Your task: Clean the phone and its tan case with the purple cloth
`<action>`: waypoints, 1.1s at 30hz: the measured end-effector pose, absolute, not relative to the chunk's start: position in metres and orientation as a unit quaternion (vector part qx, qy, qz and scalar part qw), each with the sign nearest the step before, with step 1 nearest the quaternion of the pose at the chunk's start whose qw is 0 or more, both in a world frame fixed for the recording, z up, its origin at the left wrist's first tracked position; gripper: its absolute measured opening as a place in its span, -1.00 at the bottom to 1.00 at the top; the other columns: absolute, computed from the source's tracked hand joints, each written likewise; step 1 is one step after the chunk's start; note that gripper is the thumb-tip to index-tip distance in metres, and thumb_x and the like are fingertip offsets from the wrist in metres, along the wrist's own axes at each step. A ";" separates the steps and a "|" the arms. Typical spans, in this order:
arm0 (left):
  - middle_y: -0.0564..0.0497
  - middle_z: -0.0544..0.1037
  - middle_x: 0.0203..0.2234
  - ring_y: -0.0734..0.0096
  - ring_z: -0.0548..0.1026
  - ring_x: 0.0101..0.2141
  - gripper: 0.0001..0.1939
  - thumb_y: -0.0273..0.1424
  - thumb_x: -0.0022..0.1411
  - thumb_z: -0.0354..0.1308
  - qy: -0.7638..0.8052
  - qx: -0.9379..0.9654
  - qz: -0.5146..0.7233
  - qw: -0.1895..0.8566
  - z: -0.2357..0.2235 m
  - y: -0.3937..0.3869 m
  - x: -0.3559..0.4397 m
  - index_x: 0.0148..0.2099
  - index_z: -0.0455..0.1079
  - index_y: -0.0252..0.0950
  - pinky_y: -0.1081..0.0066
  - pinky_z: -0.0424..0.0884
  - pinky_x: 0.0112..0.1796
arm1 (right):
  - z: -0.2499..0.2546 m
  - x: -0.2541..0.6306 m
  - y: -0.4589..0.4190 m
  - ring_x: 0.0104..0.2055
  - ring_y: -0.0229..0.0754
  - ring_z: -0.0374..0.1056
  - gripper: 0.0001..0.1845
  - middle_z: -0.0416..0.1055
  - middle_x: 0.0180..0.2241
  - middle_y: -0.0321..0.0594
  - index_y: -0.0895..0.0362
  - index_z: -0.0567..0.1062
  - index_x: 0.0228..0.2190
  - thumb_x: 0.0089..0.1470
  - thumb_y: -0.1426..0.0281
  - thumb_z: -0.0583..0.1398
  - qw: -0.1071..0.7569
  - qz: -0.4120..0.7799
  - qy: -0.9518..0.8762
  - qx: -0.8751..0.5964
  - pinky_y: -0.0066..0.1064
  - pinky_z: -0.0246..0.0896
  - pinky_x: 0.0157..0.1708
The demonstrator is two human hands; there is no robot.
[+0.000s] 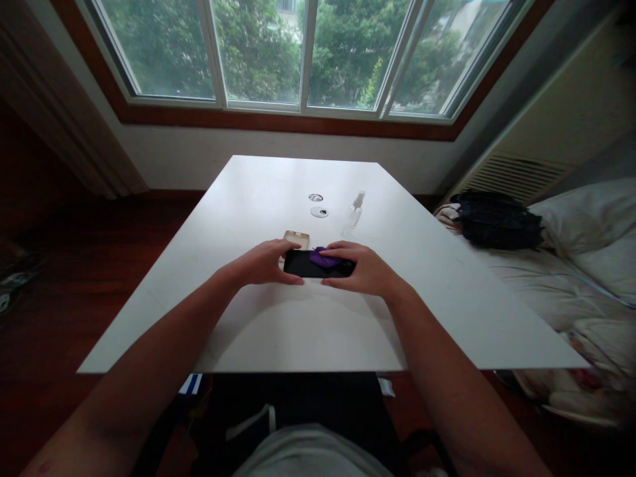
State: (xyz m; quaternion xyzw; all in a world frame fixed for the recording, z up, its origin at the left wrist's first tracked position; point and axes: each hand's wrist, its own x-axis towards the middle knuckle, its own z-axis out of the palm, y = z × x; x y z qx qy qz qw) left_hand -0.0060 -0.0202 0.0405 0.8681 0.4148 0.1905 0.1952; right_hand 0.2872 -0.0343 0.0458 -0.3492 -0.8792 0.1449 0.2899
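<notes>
A black smartphone (301, 264) is held sideways above the white table (278, 331). My left hand (267, 262) grips its left end, thumb along the near edge and fingers at the far edge. At the other end my right hand (362, 267) is closed around the phone, and its fingers press a purple cloth (324, 258) onto the dark surface. Just behind the phone lies a pale phone case (297, 237) with a tan rim, partly hidden by my left hand.
Farther back stands a clear spray bottle (354, 212). Two small round items (319, 212) lie left of it. A window (303, 59) is beyond the table. To the right, a dark bag (497, 218) rests on a bed (527, 271).
</notes>
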 end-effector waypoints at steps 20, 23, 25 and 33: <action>-0.18 0.66 -0.15 0.00 0.58 -0.12 -0.28 0.05 0.03 0.37 0.419 0.877 0.230 -0.038 0.052 -0.026 -0.002 0.10 0.49 -0.33 0.14 0.32 -0.06 | 0.047 0.283 -0.031 0.33 0.21 0.25 -0.22 0.27 0.30 -0.02 -0.06 0.41 0.25 0.05 0.05 0.41 0.358 0.025 -0.860 -0.362 0.11 0.25 0.29; -0.21 0.66 -0.15 -0.03 0.59 -0.15 -0.31 0.03 0.06 0.34 0.447 0.861 0.242 -0.021 0.053 -0.028 0.000 0.09 0.50 -0.36 0.12 0.33 -0.06 | 0.045 0.279 -0.031 0.40 0.23 0.14 -0.18 0.12 0.40 -0.02 -0.05 0.32 0.31 0.10 0.05 0.37 0.381 0.037 -0.837 -0.391 0.15 0.16 0.34; -0.22 0.65 -0.14 -0.03 0.59 -0.17 -0.32 0.05 0.09 0.31 0.465 0.850 0.247 -0.002 0.053 -0.029 0.002 0.08 0.50 -0.37 0.11 0.35 -0.07 | 0.043 0.275 -0.032 0.43 0.22 0.09 -0.16 0.08 0.42 -0.01 -0.05 0.25 0.35 0.14 0.05 0.35 0.408 0.045 -0.820 -0.400 0.16 0.13 0.36; -0.16 0.64 -0.28 0.05 0.58 -0.26 -0.37 0.09 0.11 0.27 0.510 0.819 0.262 0.018 0.049 -0.033 0.013 0.01 0.47 -0.31 0.16 0.38 -0.13 | 0.037 0.264 -0.033 0.26 0.15 0.32 -0.20 0.27 0.31 0.00 -0.03 0.21 0.35 0.21 0.04 0.29 0.507 0.087 -0.750 -0.415 0.06 0.37 0.19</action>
